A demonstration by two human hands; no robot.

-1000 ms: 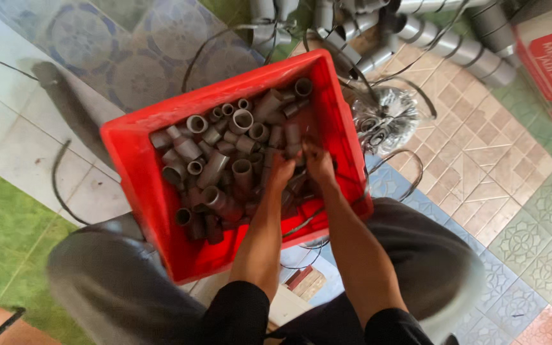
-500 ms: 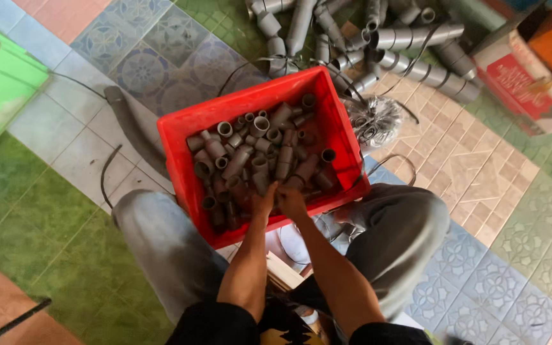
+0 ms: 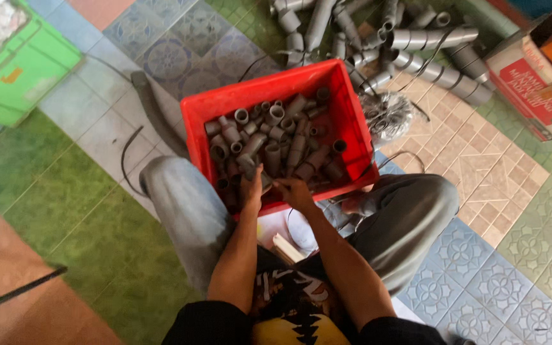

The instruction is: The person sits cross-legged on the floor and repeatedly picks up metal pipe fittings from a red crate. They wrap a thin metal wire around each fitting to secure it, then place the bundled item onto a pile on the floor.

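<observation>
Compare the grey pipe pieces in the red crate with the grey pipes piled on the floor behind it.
The pipe pieces in the crate are short stubs; the pipes on the floor are longer. The former sit packed inside the red crate, the latter lie loose on tiles. Both are grey and hollow.

A rectangular red plastic crate [image 3: 352, 121] sits at the centre of the frame, slightly rotated, its near edge resting between the seated person's knees. It is filled with short grey plastic pipe fittings [image 3: 276, 150], lying jumbled at mixed angles, several with open round ends facing up. Fittings at the near edge lie under both hands.
</observation>
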